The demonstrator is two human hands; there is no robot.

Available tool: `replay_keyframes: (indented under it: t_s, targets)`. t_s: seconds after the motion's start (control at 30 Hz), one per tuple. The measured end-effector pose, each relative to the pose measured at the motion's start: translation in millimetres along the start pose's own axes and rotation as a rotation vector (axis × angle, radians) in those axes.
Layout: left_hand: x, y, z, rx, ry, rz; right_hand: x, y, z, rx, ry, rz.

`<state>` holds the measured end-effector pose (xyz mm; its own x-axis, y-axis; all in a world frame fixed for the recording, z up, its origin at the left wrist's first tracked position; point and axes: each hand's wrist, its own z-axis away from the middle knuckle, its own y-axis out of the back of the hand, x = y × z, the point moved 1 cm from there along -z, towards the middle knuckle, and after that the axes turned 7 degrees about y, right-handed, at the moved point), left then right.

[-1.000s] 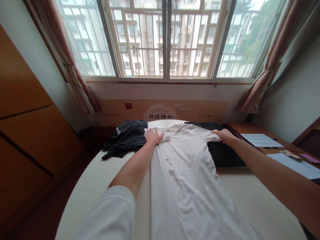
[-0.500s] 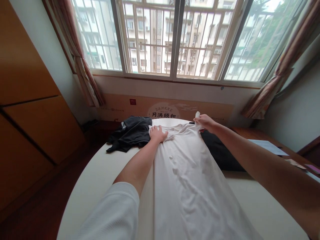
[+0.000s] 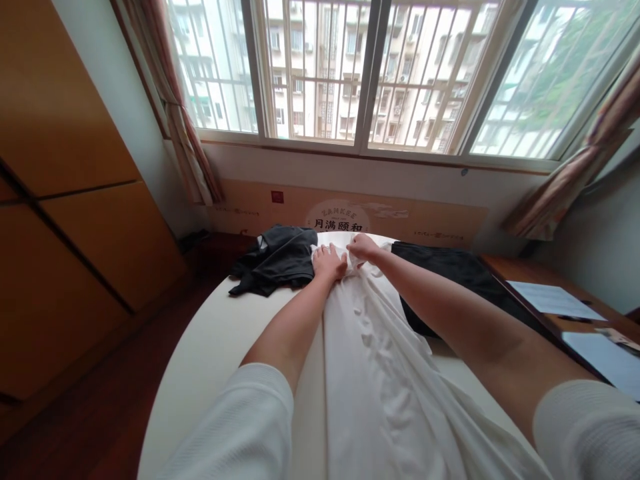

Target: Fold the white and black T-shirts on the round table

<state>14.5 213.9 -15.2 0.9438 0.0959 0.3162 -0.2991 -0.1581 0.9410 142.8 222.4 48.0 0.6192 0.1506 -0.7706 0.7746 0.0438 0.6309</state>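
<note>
A long white garment [image 3: 365, 400] lies lengthwise over the pale round table [image 3: 215, 373], its far end bunched and wrinkled. On that far end rests my left hand [image 3: 330, 263], open, fingers spread over the cloth. Close beside it, to the right, my right hand [image 3: 364, 248] is closed on a gathered edge of the same garment. The garment's right side is pulled into loose diagonal folds. To the left of my left hand sits a crumpled black garment [image 3: 280, 260]. Another black cloth [image 3: 435, 260] lies on the right, partly hidden behind my right forearm.
A wooden desk [image 3: 505, 270] with a white paper [image 3: 555, 299] and other sheets adjoins the table on the right. Beyond the table are a printed cardboard panel [image 3: 435, 217] and a barred window [image 3: 360, 73]. A wooden cabinet [image 3: 75, 253] stands at left.
My right hand has moved left with the garment's edge, ending near my left hand. The garment's right side has gathered into folds, uncovering more black cloth. The whole view has shifted slightly.
</note>
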Motion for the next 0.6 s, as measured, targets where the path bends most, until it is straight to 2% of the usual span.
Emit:
replay_keyframes:
  t_s: [0.17, 0.37, 0.47, 0.6]
  targets:
    - [-0.9, 6.2, 3.4, 0.08, -0.132, 0.195, -2.1, -10.3, 12.9, -0.079, 0.027, -0.08]
    - [-5.5, 4.4, 3.8, 0.075, -0.211, 0.226, 1.4, 14.1, 51.8, 0.007, 0.115, -0.109]
    - [-10.4, -1.8, -3.7, 0.061, -0.261, 0.307, 15.0, 33.2, 94.5, -0.011, 0.154, -0.024]
    - [-14.5, -9.8, -15.6, 0.081, -0.281, 0.39, 32.7, 56.6, 183.8, -0.148, 0.227, 0.294]
